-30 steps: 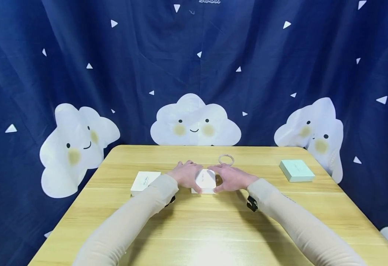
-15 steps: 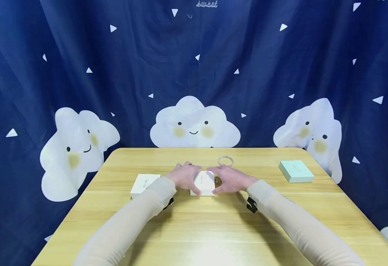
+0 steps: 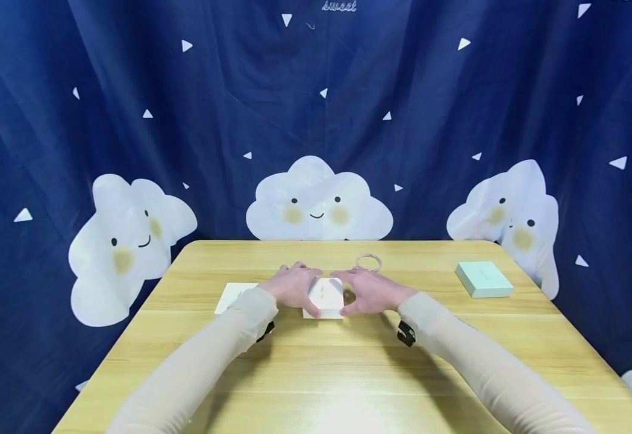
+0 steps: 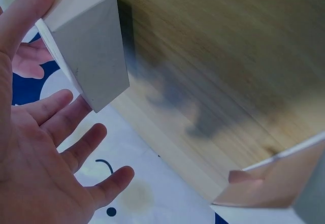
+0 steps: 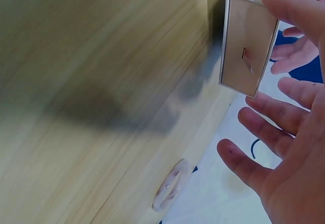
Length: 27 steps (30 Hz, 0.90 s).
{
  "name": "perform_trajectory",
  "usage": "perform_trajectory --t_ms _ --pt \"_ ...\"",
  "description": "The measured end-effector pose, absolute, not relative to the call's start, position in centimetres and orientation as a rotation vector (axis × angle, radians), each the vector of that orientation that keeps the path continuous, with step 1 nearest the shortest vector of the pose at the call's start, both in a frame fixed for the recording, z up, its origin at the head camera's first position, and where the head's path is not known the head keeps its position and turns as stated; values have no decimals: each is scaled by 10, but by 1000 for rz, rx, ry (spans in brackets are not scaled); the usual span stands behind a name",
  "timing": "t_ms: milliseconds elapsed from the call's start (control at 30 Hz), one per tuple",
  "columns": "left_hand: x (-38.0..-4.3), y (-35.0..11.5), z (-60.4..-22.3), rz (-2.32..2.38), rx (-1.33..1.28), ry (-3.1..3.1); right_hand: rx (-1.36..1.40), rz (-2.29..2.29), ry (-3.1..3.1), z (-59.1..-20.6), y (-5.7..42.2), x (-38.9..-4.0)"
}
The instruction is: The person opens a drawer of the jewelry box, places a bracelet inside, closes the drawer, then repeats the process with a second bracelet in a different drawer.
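Note:
A small white drawer box (image 3: pixel 326 294) with faint lettering on its lid rests between both hands at mid-table. My left hand (image 3: pixel 293 286) holds its left side, thumb at the near edge and index finger at the far edge. On the opposite side my right hand (image 3: pixel 372 290) grips it likewise by thumb and index finger, the other fingers spread. The right wrist view shows the box's tan drawer front (image 5: pixel 249 46) with a small ribbon pull. A plain white side (image 4: pixel 96 56) faces the left wrist camera.
Another white box (image 3: pixel 233 294) lies left, partly behind the left forearm; its tan end (image 4: pixel 274 181) shows in the left wrist view. A pale bangle (image 5: pixel 161 198) lies behind the right hand. A mint-green box (image 3: pixel 484 278) sits far right on the wooden table (image 3: pixel 316 355).
Both hands have slid the white drawer box a little to the left. The left forearm now covers more of the other white box. The bangle and the mint-green box have stayed put.

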<state>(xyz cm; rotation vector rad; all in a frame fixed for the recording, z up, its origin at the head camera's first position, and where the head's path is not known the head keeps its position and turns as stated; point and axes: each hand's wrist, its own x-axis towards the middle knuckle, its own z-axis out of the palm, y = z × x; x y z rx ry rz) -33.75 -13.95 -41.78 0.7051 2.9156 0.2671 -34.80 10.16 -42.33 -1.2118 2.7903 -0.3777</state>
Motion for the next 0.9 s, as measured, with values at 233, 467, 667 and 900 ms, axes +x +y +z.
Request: perform_trajectory --t_ms 233,467,667,900 --pt "-334 -151 -415 286 678 2928 -1257 -350 2810 -424 92 -347" --pt "-327 -163 -412 291 637 2924 -1297 -347 2812 -424 79 -345" --pt "-325 -173 -413 287 630 2920 -1310 -355 2792 -424 70 -343" --pt "-320 -181 -413 275 611 2919 -1343 -361 2788 -427 60 -340"
